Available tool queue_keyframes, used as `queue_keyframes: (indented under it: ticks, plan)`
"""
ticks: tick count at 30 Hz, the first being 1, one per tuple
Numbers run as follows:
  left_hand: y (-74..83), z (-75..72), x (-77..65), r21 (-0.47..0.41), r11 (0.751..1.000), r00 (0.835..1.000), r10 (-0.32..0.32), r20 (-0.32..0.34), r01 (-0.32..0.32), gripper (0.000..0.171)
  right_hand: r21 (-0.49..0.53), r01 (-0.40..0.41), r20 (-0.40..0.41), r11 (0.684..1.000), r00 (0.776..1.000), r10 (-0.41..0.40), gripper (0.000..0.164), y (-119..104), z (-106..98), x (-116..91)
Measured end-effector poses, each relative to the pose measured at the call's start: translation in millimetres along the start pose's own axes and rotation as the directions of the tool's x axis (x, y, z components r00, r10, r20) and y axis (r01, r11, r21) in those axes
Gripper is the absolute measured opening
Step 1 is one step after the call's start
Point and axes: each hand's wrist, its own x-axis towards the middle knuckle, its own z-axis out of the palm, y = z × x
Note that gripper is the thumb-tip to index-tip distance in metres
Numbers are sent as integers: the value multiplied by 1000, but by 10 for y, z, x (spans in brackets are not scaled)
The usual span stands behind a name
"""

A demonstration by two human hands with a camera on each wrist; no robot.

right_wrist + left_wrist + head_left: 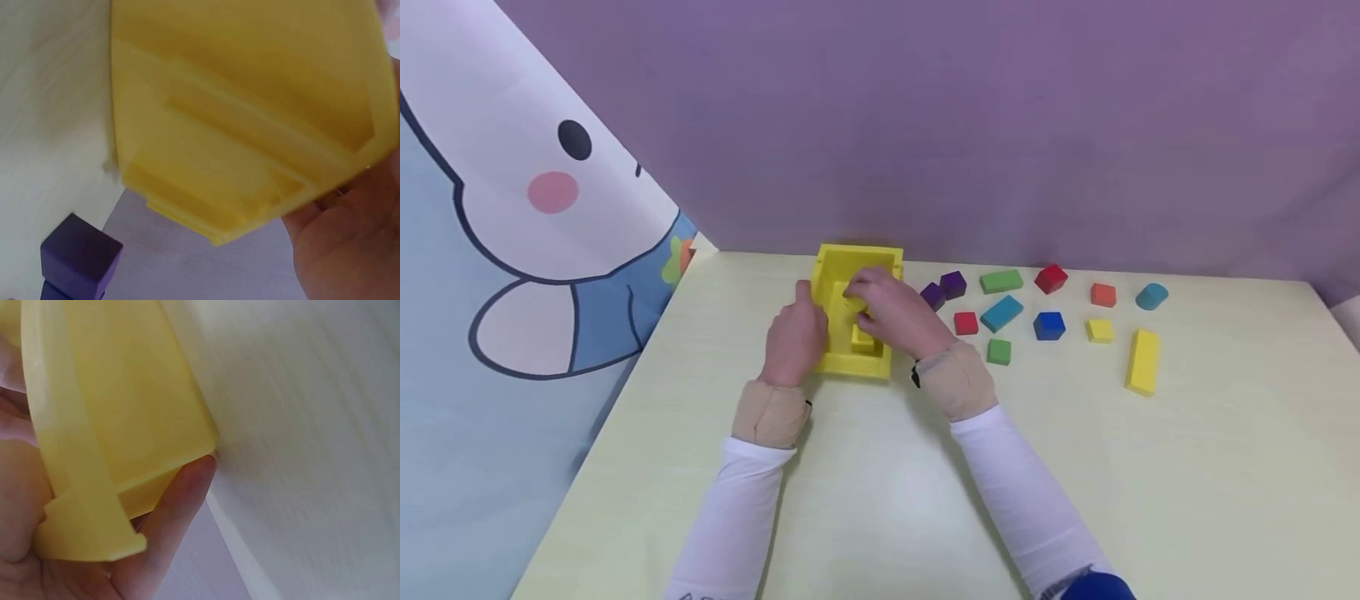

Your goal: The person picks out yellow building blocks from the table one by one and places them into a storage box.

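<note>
Purple cloth backs the table; at its far side your left hand grips a yellow box, your right hand pinches a yellow block inside.

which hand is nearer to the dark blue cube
Right. The right hand reaches over the yellow box, left of the dark blue cube; the left hand is farther left, gripping the box's left side.
</note>
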Motion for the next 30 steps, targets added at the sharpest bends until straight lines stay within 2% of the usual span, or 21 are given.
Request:
queue_keyframes:
  ticks: [9, 13, 20, 30]
  plan:
    - [18, -7, -4, 3, 1000, 1000, 9, 4, -9, 33, -8, 0, 62, 1000, 998, 0, 34, -21, 52, 91]
    - [17, -2, -7, 0, 1000, 1000, 15, -2, -15, 32, -49, -6, 98, 999, 995, 11, 31, -36, 78, 143]
    - [12, 16, -9, -11, 1000, 1000, 15, -10, -15, 31, -147, 31, 115, 989, 993, -14, 26, -55, 183, 236]
    - [1, 23, 12, 8, 1000, 1000, 5, -7, -4, 29, -211, 8, 136, 977, 990, 21, 20, -87, 244, 296]
